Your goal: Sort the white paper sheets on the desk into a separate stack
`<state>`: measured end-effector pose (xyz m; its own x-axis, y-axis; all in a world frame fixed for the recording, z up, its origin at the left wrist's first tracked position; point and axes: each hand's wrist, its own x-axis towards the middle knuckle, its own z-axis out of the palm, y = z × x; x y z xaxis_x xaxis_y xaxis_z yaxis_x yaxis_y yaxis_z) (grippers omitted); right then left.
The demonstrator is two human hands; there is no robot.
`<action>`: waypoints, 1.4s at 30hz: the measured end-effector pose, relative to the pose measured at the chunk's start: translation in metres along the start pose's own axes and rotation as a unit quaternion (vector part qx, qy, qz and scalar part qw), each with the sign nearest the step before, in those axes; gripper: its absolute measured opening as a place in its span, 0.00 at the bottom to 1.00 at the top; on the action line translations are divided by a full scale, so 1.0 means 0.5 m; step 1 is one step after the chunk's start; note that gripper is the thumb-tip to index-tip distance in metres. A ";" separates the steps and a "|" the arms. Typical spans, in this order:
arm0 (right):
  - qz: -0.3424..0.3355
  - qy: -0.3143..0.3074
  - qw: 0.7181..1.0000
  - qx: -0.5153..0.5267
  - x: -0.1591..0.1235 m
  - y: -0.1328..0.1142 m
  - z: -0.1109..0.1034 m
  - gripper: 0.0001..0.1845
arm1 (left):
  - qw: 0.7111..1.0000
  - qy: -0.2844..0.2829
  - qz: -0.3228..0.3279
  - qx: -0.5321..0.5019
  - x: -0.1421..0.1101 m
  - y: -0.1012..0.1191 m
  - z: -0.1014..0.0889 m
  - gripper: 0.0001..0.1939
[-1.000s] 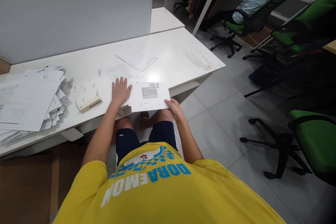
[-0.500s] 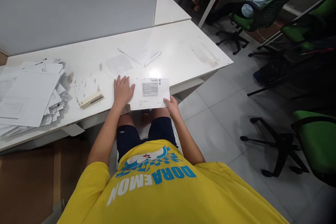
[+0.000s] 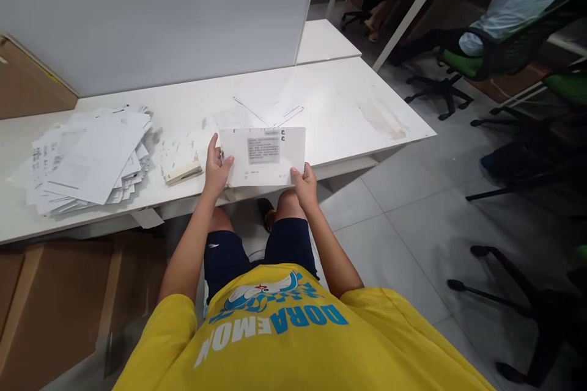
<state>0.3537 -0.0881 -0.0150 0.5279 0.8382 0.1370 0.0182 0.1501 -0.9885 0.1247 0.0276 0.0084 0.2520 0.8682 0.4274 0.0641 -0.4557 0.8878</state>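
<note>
A: So what's the left hand up to?
B: It's got the left edge of a printed sheet, thumb on the front, index finger poking up.
A: And the right hand?
B: Pinching the sheet's lower right corner, thumb on top. So the sheet's stretched between both hands, right at the near edge of the white table. Print's too small to read, tbh.
A: Anything near the left hand?
B: Yeah, a long cream thing lies just to its left, can't tell exactly what. Further left there's a messy paper pile, and a cardboard box sits past that. A few loose papers lie flat just beyond the hands.
A: Right hand's side?
B: Bare tabletop with a smudge, out beyond it and to the right.
</note>
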 end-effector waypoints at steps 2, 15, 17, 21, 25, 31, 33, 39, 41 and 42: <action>-0.009 -0.018 0.999 0.031 0.017 -0.020 0.024 0.16 | 0.999 0.042 0.024 -0.001 0.006 0.015 -0.010 0.42; -0.051 -0.104 0.993 0.039 0.109 -0.023 0.114 0.19 | 0.985 0.117 0.015 0.129 0.013 0.011 -0.061 0.32; -0.047 -0.127 0.990 0.047 0.116 -0.012 0.110 0.21 | 0.980 0.080 0.010 0.183 0.003 0.005 -0.063 0.35; -0.035 -0.152 0.985 0.069 0.126 0.002 0.103 0.23 | 0.971 0.062 0.008 0.232 -0.009 -0.004 -0.059 0.35; -0.030 -0.156 0.985 0.068 0.132 0.007 0.100 0.25 | 0.967 0.098 0.012 0.234 -0.010 -0.012 -0.057 0.31; -0.019 -0.146 0.988 0.053 0.134 0.018 0.098 0.26 | 0.967 0.096 -0.011 0.237 -0.012 -0.018 -0.061 0.28; -0.018 -0.146 0.988 0.054 0.134 0.020 0.098 0.25 | 0.966 0.097 -0.016 0.240 -0.014 -0.018 -0.060 0.27; -0.016 -0.144 0.988 0.062 0.133 0.019 0.100 0.25 | 0.966 0.094 -0.009 0.240 -0.014 -0.011 -0.058 0.25; -0.014 -0.142 0.988 0.058 0.131 0.018 0.100 0.24 | 0.967 0.097 -0.011 0.237 -0.014 -0.010 -0.058 0.24; -0.014 -0.140 0.988 0.055 0.131 0.017 0.100 0.24 | 0.967 0.098 -0.010 0.237 -0.015 -0.010 -0.059 0.24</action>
<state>0.3457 -0.0058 -0.0111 0.2716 0.9431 0.1918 -0.0717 0.2186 -0.9732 0.0940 0.0292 0.0057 0.0604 0.8771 0.4765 0.5132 -0.4367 0.7388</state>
